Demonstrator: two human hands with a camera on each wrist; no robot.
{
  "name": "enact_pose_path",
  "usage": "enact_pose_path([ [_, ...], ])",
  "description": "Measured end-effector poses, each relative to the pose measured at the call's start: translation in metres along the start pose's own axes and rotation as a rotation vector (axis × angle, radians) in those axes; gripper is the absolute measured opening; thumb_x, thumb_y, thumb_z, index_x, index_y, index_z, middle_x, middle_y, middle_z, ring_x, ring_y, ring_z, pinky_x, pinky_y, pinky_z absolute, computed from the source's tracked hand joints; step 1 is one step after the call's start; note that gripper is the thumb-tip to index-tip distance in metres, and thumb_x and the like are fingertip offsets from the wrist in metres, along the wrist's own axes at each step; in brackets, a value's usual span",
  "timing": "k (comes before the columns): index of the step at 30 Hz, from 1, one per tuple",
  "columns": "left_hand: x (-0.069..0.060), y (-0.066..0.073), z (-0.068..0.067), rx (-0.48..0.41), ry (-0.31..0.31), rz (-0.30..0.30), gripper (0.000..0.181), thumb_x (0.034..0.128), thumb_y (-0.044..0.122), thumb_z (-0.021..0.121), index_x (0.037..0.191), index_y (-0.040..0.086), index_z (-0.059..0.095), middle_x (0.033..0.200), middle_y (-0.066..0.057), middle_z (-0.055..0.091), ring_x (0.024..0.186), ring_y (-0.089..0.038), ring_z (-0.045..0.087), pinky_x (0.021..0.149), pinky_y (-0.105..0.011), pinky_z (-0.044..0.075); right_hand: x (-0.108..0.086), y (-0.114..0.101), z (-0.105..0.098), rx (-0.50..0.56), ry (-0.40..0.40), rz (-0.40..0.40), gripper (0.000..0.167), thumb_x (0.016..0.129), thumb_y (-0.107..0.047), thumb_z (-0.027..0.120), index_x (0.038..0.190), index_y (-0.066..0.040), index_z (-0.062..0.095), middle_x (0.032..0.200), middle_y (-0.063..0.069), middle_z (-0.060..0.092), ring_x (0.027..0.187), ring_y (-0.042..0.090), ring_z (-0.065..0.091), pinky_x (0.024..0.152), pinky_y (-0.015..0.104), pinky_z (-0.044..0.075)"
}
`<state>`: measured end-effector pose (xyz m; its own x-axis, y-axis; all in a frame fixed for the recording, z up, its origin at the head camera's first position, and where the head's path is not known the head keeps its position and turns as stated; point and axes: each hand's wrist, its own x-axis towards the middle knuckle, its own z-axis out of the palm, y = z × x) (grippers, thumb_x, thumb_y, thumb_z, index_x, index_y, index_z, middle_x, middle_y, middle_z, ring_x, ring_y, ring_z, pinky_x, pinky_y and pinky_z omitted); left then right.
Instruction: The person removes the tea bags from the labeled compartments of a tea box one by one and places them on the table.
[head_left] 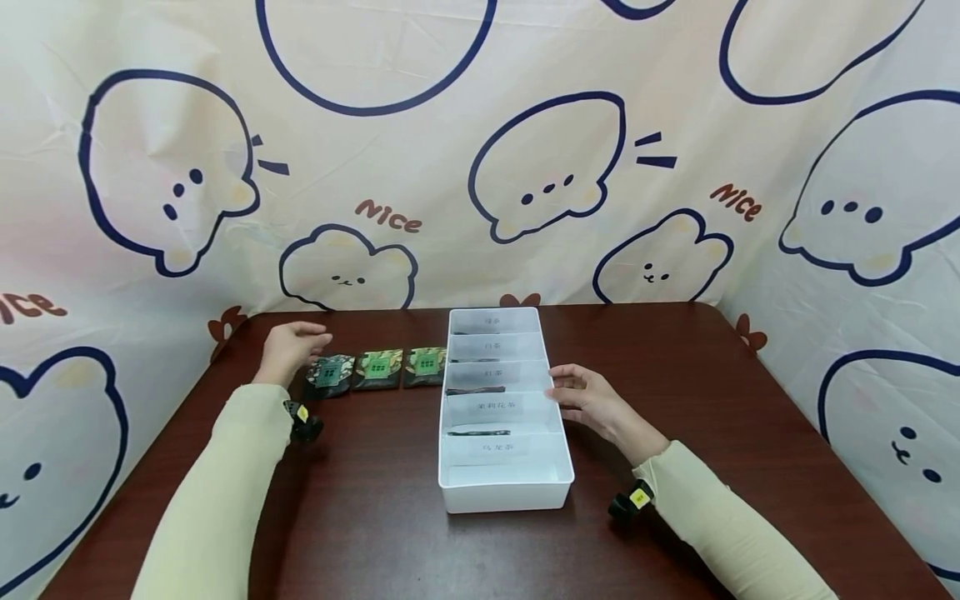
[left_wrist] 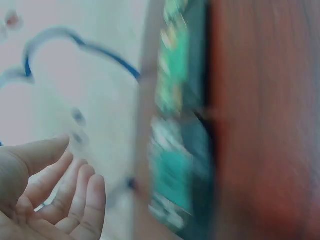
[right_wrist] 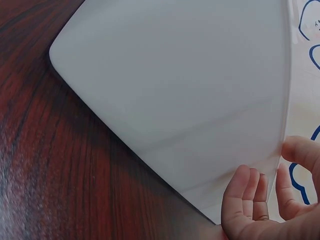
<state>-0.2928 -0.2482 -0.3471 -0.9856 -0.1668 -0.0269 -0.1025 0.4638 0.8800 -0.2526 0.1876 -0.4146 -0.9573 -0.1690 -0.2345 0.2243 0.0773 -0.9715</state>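
Note:
My left hand (head_left: pixel 288 350) hovers by the leftmost of three small tea packets, a dark one with a teal label (head_left: pixel 330 375). In the left wrist view its fingers bend loosely, with nothing between them. Two packets with green labels, a middle one (head_left: pixel 378 368) and a right one (head_left: pixel 425 367), lie in the same row. A white divided box (head_left: pixel 506 498) stands right of them, with Chinese tea names on its compartments. At the box's right wall, my right hand (head_left: pixel 592 404) touches the side near the rim; in the right wrist view, relaxed fingertips (right_wrist: pixel 235 187) lie against the outer wall.
Thin dark edges, such as one strip (head_left: pixel 478 432), show inside several compartments; what they belong to is mostly hidden. The dark brown table (head_left: pixel 360 517) ends at a cartoon-printed curtain (head_left: pixel 442 167) at the back and sides.

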Motion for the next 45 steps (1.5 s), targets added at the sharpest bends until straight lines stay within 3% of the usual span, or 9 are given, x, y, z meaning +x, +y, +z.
enact_pose_path([
  [2, 0.025, -0.012, -0.001, 0.067, -0.098, 0.04, 0.047, 0.0961, 0.033, 0.06, 0.129, 0.0, 0.057, 0.12, -0.019, 0.062, 0.098, -0.025, 0.065, 0.085, -0.036, 0.056, 0.0, 0.0, 0.0, -0.001, -0.001, -0.002, 0.045, 0.09, -0.008, 0.068, 0.13, 0.0, 0.047, 0.11, 0.008, 0.052, 0.09, 0.015, 0.06, 0.079, 0.031, 0.056],
  [4, 0.03, -0.004, 0.004, 0.088, -0.144, 0.091, 0.049, 0.0966, 0.035, 0.059, 0.133, 0.002, 0.055, 0.131, -0.023, 0.056, 0.109, -0.034, 0.061, 0.088, -0.039, 0.055, 0.0, 0.0, 0.0, 0.003, -0.003, -0.004, 0.046, 0.09, -0.009, 0.068, 0.13, 0.0, 0.047, 0.109, 0.008, 0.053, 0.09, 0.015, 0.06, 0.079, 0.031, 0.056],
  [10, -0.014, 0.053, 0.028, 0.044, -0.249, 0.248, 0.036, 0.0972, 0.027, 0.06, 0.127, 0.007, 0.059, 0.124, -0.017, 0.061, 0.108, -0.03, 0.06, 0.08, -0.026, 0.056, -0.001, 0.0, -0.001, 0.011, -0.003, -0.002, 0.046, 0.09, -0.009, 0.068, 0.13, 0.0, 0.046, 0.107, 0.007, 0.053, 0.09, 0.015, 0.06, 0.078, 0.031, 0.056],
  [16, -0.059, 0.071, 0.054, 0.001, -0.378, 0.338, 0.028, 0.0946, 0.024, 0.064, 0.119, 0.012, 0.065, 0.116, -0.01, 0.066, 0.092, -0.024, 0.064, 0.078, -0.031, 0.056, -0.001, 0.001, -0.001, 0.008, -0.004, 0.004, 0.047, 0.09, -0.009, 0.068, 0.131, 0.0, 0.046, 0.109, 0.007, 0.052, 0.09, 0.016, 0.06, 0.079, 0.031, 0.056],
  [23, -0.087, 0.062, 0.076, -0.016, -0.498, 0.349, 0.023, 0.0932, 0.017, 0.065, 0.115, 0.01, 0.067, 0.11, -0.013, 0.067, 0.087, -0.02, 0.064, 0.075, -0.032, 0.056, 0.0, 0.001, 0.0, 0.009, -0.003, 0.001, 0.047, 0.089, -0.009, 0.068, 0.13, 0.0, 0.047, 0.109, 0.007, 0.053, 0.09, 0.015, 0.06, 0.078, 0.031, 0.056],
  [27, -0.095, 0.049, 0.086, 0.003, -0.544, 0.344, 0.022, 0.0918, 0.016, 0.067, 0.112, 0.007, 0.068, 0.102, -0.012, 0.067, 0.085, -0.024, 0.062, 0.073, -0.034, 0.055, 0.0, 0.001, 0.0, 0.008, -0.005, 0.001, 0.047, 0.09, -0.01, 0.068, 0.13, -0.001, 0.047, 0.111, 0.008, 0.054, 0.09, 0.015, 0.061, 0.079, 0.031, 0.056],
  [32, -0.101, 0.035, 0.096, 0.057, -0.591, 0.35, 0.023, 0.0879, 0.013, 0.071, 0.109, 0.005, 0.07, 0.093, -0.006, 0.065, 0.078, -0.02, 0.057, 0.066, -0.031, 0.051, 0.0, 0.001, 0.0, -0.001, -0.008, 0.003, 0.047, 0.091, -0.011, 0.067, 0.131, -0.001, 0.046, 0.114, 0.01, 0.052, 0.091, 0.014, 0.061, 0.08, 0.031, 0.055],
  [37, -0.105, 0.028, 0.104, 0.11, -0.587, 0.339, 0.022, 0.0837, 0.01, 0.074, 0.105, 0.005, 0.073, 0.088, -0.006, 0.058, 0.068, -0.017, 0.048, 0.057, -0.027, 0.043, 0.001, 0.001, 0.0, 0.005, -0.006, 0.006, 0.047, 0.091, -0.01, 0.066, 0.132, -0.001, 0.045, 0.114, 0.01, 0.051, 0.09, 0.014, 0.061, 0.079, 0.03, 0.055],
  [45, -0.104, 0.022, 0.111, 0.229, -0.535, 0.319, 0.014, 0.0849, 0.014, 0.074, 0.098, 0.014, 0.077, 0.086, -0.003, 0.058, 0.074, -0.016, 0.047, 0.061, -0.029, 0.042, 0.001, 0.002, 0.0, -0.004, -0.005, -0.002, 0.046, 0.092, -0.011, 0.066, 0.131, -0.001, 0.045, 0.113, 0.009, 0.052, 0.09, 0.015, 0.061, 0.08, 0.031, 0.054],
])
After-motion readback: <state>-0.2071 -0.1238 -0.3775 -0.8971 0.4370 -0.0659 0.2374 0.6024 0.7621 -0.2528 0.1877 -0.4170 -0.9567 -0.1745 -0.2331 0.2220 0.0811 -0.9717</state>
